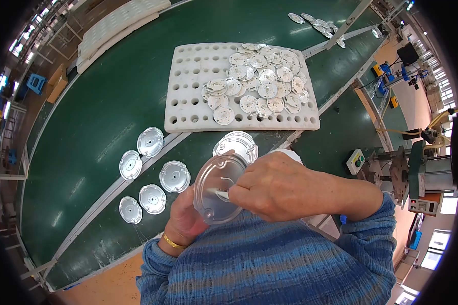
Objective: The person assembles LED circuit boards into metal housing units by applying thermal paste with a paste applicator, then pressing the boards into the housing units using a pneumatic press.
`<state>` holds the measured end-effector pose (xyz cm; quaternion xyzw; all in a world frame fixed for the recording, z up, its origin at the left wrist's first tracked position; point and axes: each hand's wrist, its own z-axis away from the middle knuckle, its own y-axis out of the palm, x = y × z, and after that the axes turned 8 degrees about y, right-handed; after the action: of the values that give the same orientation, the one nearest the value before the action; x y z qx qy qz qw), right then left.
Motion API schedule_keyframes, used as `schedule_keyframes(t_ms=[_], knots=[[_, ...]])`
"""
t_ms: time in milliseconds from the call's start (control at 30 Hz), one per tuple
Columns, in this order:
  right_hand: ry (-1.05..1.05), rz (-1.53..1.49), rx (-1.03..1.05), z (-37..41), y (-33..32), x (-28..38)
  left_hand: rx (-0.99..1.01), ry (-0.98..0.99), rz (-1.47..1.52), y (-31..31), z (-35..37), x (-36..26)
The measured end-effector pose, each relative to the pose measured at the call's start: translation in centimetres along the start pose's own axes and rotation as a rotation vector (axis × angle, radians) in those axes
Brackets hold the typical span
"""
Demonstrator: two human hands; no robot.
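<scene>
My left hand (184, 217) is closed on the rim of a round metal plate (208, 195), tilted up in front of my body. Over the plate's right side, my right hand (275, 187) is closed around something small, with a pale tip (222, 194) showing at the plate's face. The rest of that item is hidden by my fingers. Just beyond the held plate lies a stack of similar metal plates (236, 142). Several single plates, such as one (175, 177) and another (150, 142), lie on the green table to the left.
A white foam tray (188, 84) with rows of holes stands ahead, with a pile of white round boards (267, 76) on its right part. More discs (318, 24) lie at the far right of the green table (107, 101). A green-button box (358, 161) sits by machinery at right.
</scene>
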<state>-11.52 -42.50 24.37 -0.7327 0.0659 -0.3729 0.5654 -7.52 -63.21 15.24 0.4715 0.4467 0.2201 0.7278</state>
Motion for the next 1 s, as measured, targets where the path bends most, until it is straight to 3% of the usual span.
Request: schedule_keyframes(t_ms=[133,300,467,667,700,800,1000], knots=[[0.015,-0.052,-0.088,-0.2,-0.1,-0.3,0.023,0.005,0.031,0.0,0.2,-0.1],[0.114,-0.042,-0.049,0.0,-0.5,-0.2,-0.05,0.011,0.013,-0.5,0.7,0.0],[0.105,-0.166,-0.212,1.2,0.1,-1.1,0.03,0.045,0.077,0.4,-0.7,0.0],[0.211,-0.429,-0.363,2.9,-0.6,-1.4,0.022,-0.09,0.434,-2.2,-1.6,0.8],[0.265,-0.417,-0.385,3.5,-0.7,-1.4,-0.107,-0.068,0.16,-1.9,-1.0,0.6],[0.384,-0.407,-0.44,5.4,-0.2,-2.3,-0.198,-0.031,0.36,-5.7,1.0,0.5],[0.465,-0.438,-0.485,6.3,0.7,-3.0,-0.423,0.115,0.274,-13.3,7.1,0.9]])
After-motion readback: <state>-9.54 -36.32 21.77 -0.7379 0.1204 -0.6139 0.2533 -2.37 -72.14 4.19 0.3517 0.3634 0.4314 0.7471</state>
